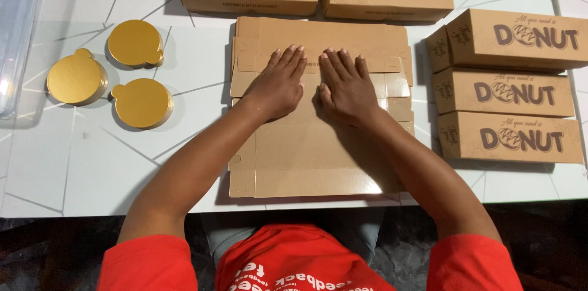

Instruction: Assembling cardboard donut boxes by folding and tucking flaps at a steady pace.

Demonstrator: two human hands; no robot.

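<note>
Flat cardboard (318, 150) lies on the white table (86, 168). Left hand (278, 83) and right hand (347, 86) press it, fingers spread, gripping nothing.

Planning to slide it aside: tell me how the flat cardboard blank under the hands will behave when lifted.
The flat cardboard blank looks thin and creased, so it would likely flex at its folds. Probably light. Both the left hand and right hand press it flat, hinting that it springs up.
</note>
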